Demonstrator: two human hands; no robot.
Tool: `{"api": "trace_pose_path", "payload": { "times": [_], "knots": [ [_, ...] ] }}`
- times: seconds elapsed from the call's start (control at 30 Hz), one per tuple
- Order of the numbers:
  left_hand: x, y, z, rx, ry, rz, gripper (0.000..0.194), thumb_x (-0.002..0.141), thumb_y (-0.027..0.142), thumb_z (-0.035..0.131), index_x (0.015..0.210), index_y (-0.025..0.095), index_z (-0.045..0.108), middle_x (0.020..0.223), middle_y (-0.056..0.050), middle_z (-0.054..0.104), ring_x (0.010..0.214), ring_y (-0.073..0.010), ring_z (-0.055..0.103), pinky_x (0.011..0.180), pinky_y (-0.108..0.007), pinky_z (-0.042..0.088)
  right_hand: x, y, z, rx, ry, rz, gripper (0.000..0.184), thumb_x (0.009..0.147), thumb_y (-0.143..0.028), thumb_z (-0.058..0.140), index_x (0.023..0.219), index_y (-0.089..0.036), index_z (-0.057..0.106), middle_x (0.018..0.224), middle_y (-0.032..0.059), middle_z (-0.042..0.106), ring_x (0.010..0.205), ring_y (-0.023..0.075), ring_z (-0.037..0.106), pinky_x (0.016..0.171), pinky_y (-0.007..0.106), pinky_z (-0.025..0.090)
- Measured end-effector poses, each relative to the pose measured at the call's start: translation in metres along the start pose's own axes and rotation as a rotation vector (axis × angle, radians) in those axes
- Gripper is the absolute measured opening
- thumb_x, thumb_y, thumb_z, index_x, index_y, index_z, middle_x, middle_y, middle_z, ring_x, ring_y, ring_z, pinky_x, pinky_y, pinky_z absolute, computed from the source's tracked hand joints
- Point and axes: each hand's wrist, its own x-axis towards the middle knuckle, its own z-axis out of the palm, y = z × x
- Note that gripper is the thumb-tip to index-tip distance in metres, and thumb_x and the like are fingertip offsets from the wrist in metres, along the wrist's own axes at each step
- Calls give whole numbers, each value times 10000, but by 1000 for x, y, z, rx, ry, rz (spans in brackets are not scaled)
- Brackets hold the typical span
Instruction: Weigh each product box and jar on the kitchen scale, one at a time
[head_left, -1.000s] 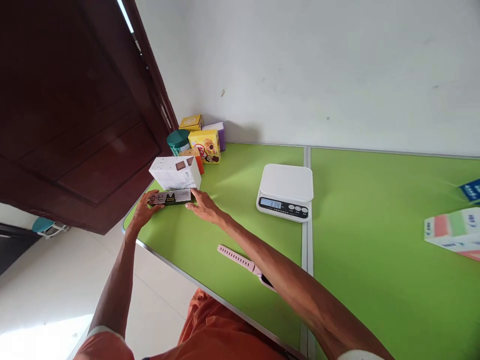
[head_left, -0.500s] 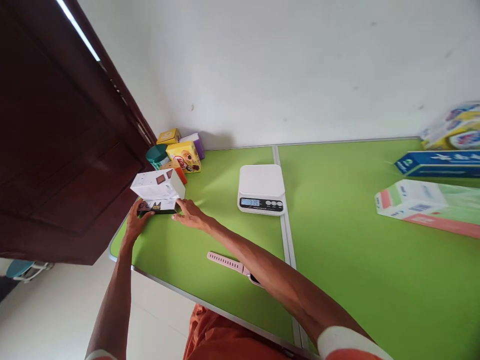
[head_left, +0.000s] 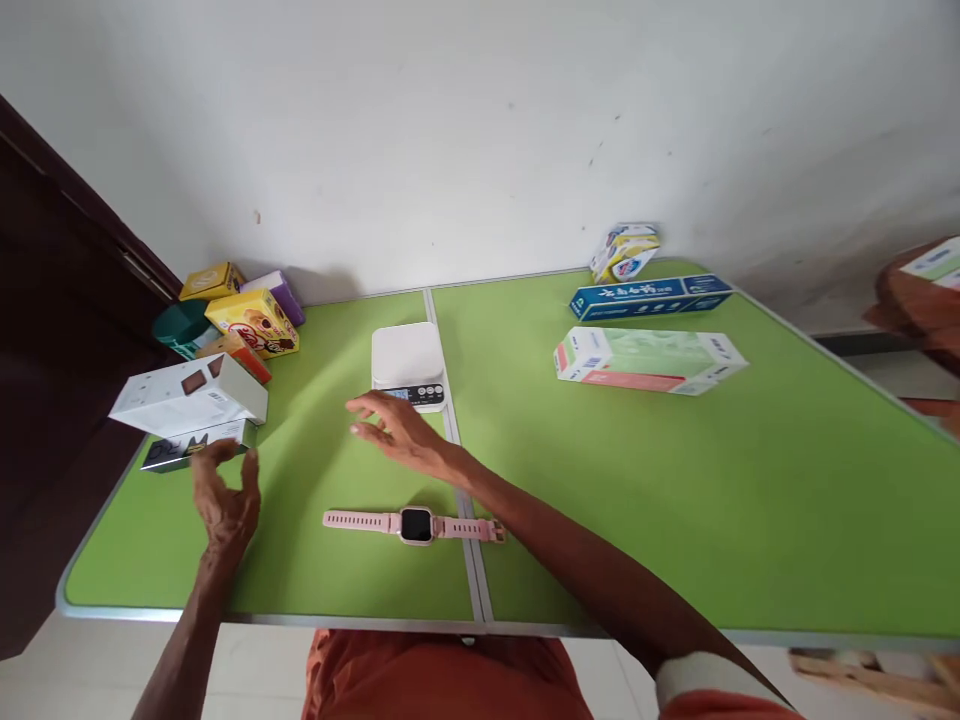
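My left hand [head_left: 225, 495] hovers at the near side of a flat dark-and-white box [head_left: 196, 446], fingers apart and holding nothing. Behind that box stands a larger white box [head_left: 187, 392]. My right hand [head_left: 397, 432] is empty above the table, its fingers apart, just in front of a white digital kitchen scale [head_left: 409, 357]. Its fingers partly cover the scale's display. A pink-strapped smartwatch [head_left: 416, 525] lies stretched out flat, nearer to me than the scale.
Yellow boxes [head_left: 255, 322], a purple pack [head_left: 276, 293] and a green-lidded container [head_left: 180, 323] cluster at the back left. On the right lie a green-and-white carton [head_left: 651, 358], a blue box [head_left: 651, 297] and a yellow pack [head_left: 626, 252]. Another person's arm [head_left: 919, 300] shows at far right.
My hands have come off the flat box, and the right one has moved over toward the scale. The view has swung right, showing the whole watch and more of the table.
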Motion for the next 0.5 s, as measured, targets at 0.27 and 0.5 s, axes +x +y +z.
{"api": "trace_pose_path", "payload": {
  "times": [0.27, 0.5],
  "knots": [
    [41, 64, 131, -642, -561, -271, 833, 946, 849, 583, 1487, 217, 555, 1613, -203, 599, 1480, -360, 626, 1306, -562, 452, -91, 29, -94, -167, 535, 155, 304, 1043, -468, 586, 1089, -224, 762, 1137, 103, 805, 993, 234, 752, 758, 324, 610],
    [39, 101, 181, -879, -547, -344, 914, 952, 899, 520, 1525, 190, 583, 1672, -201, 559, 1600, -372, 507, 1368, -538, 375, -150, 57, -151, -208, 906, 272, 268, 972, -490, 670, 1018, -253, 786, 1043, 61, 823, 916, 250, 762, 758, 372, 601]
  ]
}}
